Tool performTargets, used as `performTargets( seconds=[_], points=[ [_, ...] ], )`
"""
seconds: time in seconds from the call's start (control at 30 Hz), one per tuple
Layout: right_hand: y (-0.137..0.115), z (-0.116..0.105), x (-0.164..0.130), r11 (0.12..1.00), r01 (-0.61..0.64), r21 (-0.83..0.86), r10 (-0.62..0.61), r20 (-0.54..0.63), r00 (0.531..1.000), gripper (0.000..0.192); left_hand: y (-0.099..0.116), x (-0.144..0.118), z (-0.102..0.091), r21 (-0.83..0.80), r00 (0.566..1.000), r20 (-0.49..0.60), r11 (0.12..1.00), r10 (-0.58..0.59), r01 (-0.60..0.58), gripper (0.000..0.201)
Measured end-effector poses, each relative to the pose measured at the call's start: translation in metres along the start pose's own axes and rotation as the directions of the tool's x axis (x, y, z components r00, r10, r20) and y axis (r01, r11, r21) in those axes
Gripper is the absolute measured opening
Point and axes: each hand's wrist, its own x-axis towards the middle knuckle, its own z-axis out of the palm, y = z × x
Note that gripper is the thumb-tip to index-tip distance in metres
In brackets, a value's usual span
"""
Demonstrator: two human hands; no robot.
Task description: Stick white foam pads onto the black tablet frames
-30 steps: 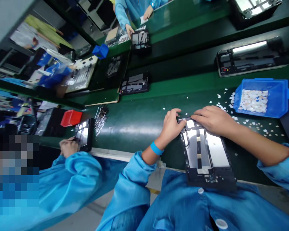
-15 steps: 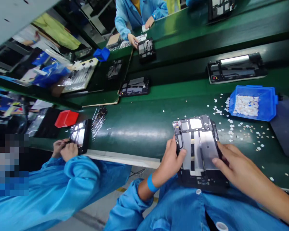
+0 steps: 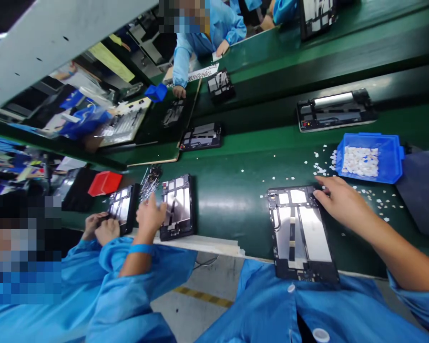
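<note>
An opened tablet [image 3: 316,233] with its silvery inside facing up lies in front of me, its lower end over the table's near edge. My right hand [image 3: 343,202] has thumb and index finger at its upper right corner, closed on it. Far to the left, my left hand [image 3: 150,216], wearing a blue wristband, is held with fingers apart and nothing visible in it. Just right of those fingers a second opened tablet [image 3: 178,202] rests near the table edge.
A blue bin [image 3: 391,157] of small white pieces stands at right, with loose pieces scattered around. More tablets [image 3: 202,136] lie farther back. At left, a co-worker's hands [image 3: 102,229] work on another tablet [image 3: 123,207] near a red bin [image 3: 105,184] and metal strips [image 3: 151,181].
My left hand has gone from the tablet before me to the far left, where a second tablet now lies. My right hand has shifted up to the remaining tablet's top corner.
</note>
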Motion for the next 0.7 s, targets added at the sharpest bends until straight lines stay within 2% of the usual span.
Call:
performTargets(
  seconds=[0.07, 0.1, 0.13, 0.17, 0.2, 0.23, 0.27, 0.3, 0.33, 0.4, 0.57, 0.7],
  points=[
    [-0.005, 0.005, 0.002, 0.999, 0.041, -0.022, -0.041, 0.003, 0.999, 0.045, 0.027, -0.017, 0.019, 0.064, 0.991, 0.005, 0.989, 0.134, -0.134, 0.045],
    [-0.011, 0.008, 0.002, 0.997, 0.070, -0.019, -0.069, 0.017, 0.997, 0.041, 0.047, -0.031, 0.033, 0.038, 0.980, 0.042, 0.980, 0.195, -0.196, 0.041],
    [-0.020, 0.012, 0.002, 0.995, 0.099, -0.009, -0.099, 0.039, 0.994, 0.038, 0.069, -0.048, 0.051, -0.004, 0.948, 0.120, 0.955, 0.296, -0.298, 0.031],
    [-0.029, 0.017, 0.002, 0.992, 0.128, 0.008, -0.129, 0.068, 0.989, 0.036, 0.093, -0.065, 0.069, -0.088, 0.849, 0.227, 0.878, 0.477, -0.470, 0.026],
    [-0.039, 0.022, 0.003, 0.987, 0.156, 0.027, -0.158, 0.099, 0.982, 0.035, 0.117, -0.082, 0.088, -0.169, 0.734, 0.285, 0.786, 0.616, -0.595, 0.024],
    [-0.049, 0.028, 0.005, 0.983, 0.180, 0.041, -0.184, 0.127, 0.975, 0.035, 0.140, -0.097, 0.105, -0.223, 0.655, 0.296, 0.717, 0.696, -0.661, 0.024],
    [-0.057, 0.034, 0.008, 0.979, 0.201, 0.044, -0.206, 0.151, 0.967, 0.035, 0.160, -0.109, 0.120, -0.250, 0.629, 0.283, 0.688, 0.724, -0.681, 0.023],
    [-0.065, 0.039, 0.012, 0.975, 0.218, 0.041, -0.221, 0.173, 0.960, 0.035, 0.175, -0.117, 0.133, -0.279, 0.625, 0.273, 0.682, 0.731, -0.676, 0.021],
    [-0.071, 0.044, 0.016, 0.973, 0.229, 0.032, -0.231, 0.190, 0.954, 0.032, 0.186, -0.122, 0.143, -0.301, 0.639, 0.258, 0.689, 0.724, -0.659, 0.020],
    [-0.079, 0.052, 0.023, 0.970, 0.243, 0.010, -0.240, 0.211, 0.948, 0.022, 0.196, -0.125, 0.153, -0.347, 0.675, 0.240, 0.711, 0.698, -0.612, 0.018],
    [-0.079, 0.058, 0.024, 0.964, 0.263, 0.038, -0.265, 0.196, 0.944, 0.019, 0.189, -0.126, 0.151, -0.476, 0.719, 0.245, 0.727, 0.650, -0.495, 0.016],
    [-0.073, 0.058, 0.009, 0.904, 0.371, 0.214, -0.386, 0.031, 0.922, 0.019, 0.189, -0.137, 0.146, -0.630, 0.792, 0.272, 0.723, 0.546, -0.282, 0.014]
  ],
)
